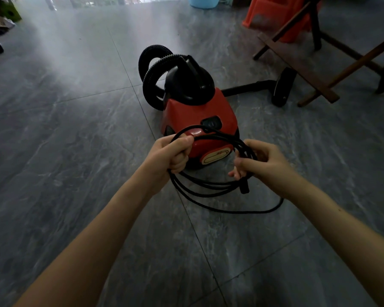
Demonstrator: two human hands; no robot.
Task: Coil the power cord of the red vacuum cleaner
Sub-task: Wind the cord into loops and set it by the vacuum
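Two bare forearms reach forward from the bottom of the view, and both hands hold the black power cord (pixel 208 187) just in front of the red vacuum cleaner (pixel 200 120). The left hand (pixel 172 155) is curled into a fist around one side of the coil, with several strands passing through the palm and the thumb pressed on top. The right hand (pixel 262 161) grips the opposite side, its fingers wrapped around the bundled strands, and the dark plug end (pixel 244 186) hangs down just below those fingers.

The cord is thin, matte and round in section. It is gathered into several loose loops between the hands; the upper arcs rise against the vacuum's front, beside its black switch (pixel 212 122). The lower arcs sag toward the grey tiled floor (pixel 75 129), and one wider loop trails out below the right wrist.

The vacuum itself stands on the floor, with a red body, a black domed top and a cream oval label low on its front. A ribbed black hose (pixel 152 73) curls behind it, and a black floor nozzle (pixel 282 87) lies to its right, near a wooden folding frame (pixel 302 63).
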